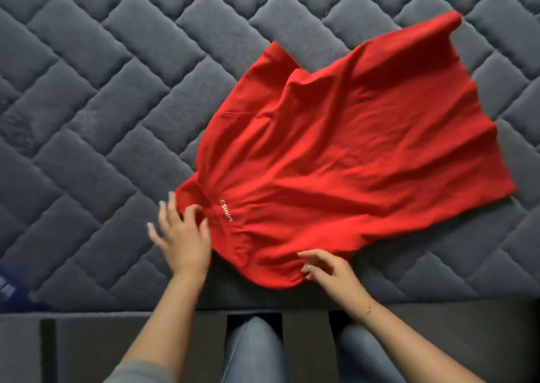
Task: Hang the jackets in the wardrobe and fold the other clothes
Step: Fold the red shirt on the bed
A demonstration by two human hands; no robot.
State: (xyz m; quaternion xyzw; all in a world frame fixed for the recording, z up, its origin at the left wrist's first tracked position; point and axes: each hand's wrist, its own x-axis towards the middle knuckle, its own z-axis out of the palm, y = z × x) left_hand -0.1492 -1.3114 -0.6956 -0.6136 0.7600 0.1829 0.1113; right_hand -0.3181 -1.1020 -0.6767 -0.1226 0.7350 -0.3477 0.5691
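A red T-shirt (pixel 350 148) with small white lettering near its collar lies spread and wrinkled on the grey quilted mattress (pixel 102 105), collar end toward me, hem toward the far right. My left hand (pixel 182 236) pinches the collar edge at the shirt's near-left corner, thumb and fingers on the cloth. My right hand (pixel 327 268) rests at the near sleeve edge, fingers curled and touching the fabric; whether it grips the cloth is unclear.
The mattress's front edge (pixel 146 315) runs across just before my legs in blue jeans (pixel 257 350). A dark blue item with white print (pixel 11 292) pokes in at the left edge. Bare mattress stretches to the left and far side.
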